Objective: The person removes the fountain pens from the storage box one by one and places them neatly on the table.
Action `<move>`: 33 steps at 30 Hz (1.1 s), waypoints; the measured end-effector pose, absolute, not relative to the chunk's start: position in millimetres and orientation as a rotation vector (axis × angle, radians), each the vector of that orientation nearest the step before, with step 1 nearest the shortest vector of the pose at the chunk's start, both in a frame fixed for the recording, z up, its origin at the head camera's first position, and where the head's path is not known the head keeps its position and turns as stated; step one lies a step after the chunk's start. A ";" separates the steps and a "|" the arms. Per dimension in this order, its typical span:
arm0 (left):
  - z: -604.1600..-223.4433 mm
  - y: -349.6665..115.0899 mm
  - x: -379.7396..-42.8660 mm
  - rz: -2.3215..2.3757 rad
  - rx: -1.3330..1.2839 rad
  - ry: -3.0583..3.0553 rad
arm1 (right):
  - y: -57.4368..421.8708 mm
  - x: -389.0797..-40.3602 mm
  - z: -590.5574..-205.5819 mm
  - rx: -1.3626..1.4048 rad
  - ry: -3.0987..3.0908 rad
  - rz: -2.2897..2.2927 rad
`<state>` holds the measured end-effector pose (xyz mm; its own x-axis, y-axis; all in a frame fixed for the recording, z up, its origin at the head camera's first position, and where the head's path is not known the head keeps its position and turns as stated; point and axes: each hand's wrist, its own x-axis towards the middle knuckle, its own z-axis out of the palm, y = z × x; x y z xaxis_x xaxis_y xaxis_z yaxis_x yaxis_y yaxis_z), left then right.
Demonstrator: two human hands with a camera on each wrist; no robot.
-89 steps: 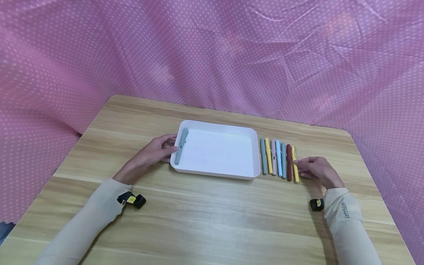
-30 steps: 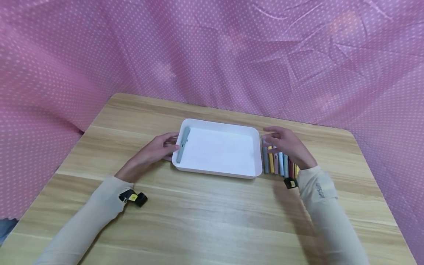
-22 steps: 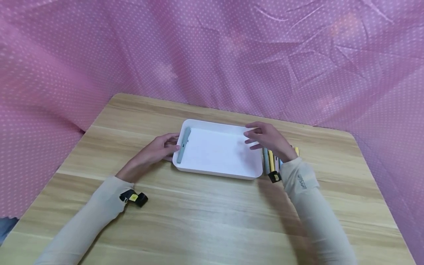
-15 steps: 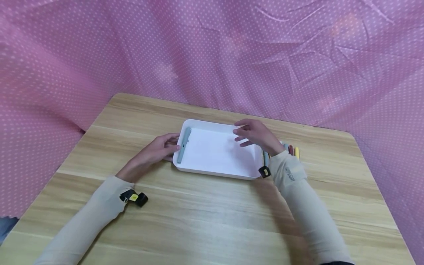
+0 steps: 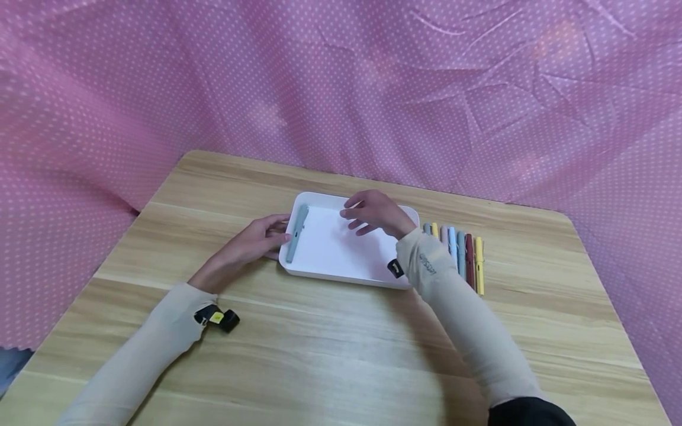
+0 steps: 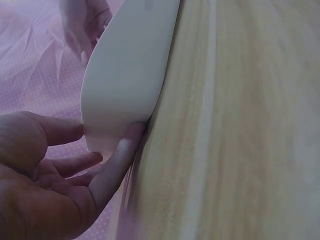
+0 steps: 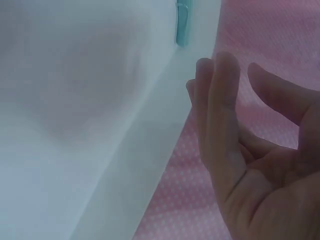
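Note:
A white rectangular tray (image 5: pixel 346 277) lies on the table, one grey-green pen (image 5: pixel 297 234) inside along its left wall. My left hand (image 5: pixel 261 238) holds the tray's left side, thumb at the rim; the left wrist view shows its fingers (image 6: pixel 125 145) against the outer wall and bottom edge. Over the back part of the tray hovers my right hand (image 5: pixel 375 213), fingers apart and holding nothing. In the right wrist view that hand (image 7: pixel 250 145) is beside the tray wall (image 7: pixel 145 130), with the pen's clip end (image 7: pixel 182 25) beyond its fingertips.
Right of the tray, several capped pens stand in a row on the wooden table (image 5: pixel 319 355), partly behind my right sleeve. A yellow pen (image 5: pixel 479 266) ends the row, beside a dark red pen (image 5: pixel 469 257). Pink dotted cloth (image 5: pixel 341 89) hangs behind the table.
My right hand has left the yellow pen at the row's right end and moved left across the pens to over the tray. My left hand stays at the tray's left side.

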<state>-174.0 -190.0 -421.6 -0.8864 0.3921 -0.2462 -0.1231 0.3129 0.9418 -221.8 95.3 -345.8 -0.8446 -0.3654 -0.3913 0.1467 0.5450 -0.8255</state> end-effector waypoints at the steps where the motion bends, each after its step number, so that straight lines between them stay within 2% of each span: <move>1: -421.7 -190.0 -174.1 1.604 0.240 2.151 | 91.2 -222.6 -346.8 -0.171 2.251 -1.267; 13: -424.0 -190.9 -175.7 1.619 0.219 2.121 | 48.1 -229.5 -365.4 -0.138 2.234 -1.191; 33: -423.0 -191.0 -176.6 1.615 0.210 2.124 | 15.0 -235.3 -382.7 -0.088 2.273 -1.145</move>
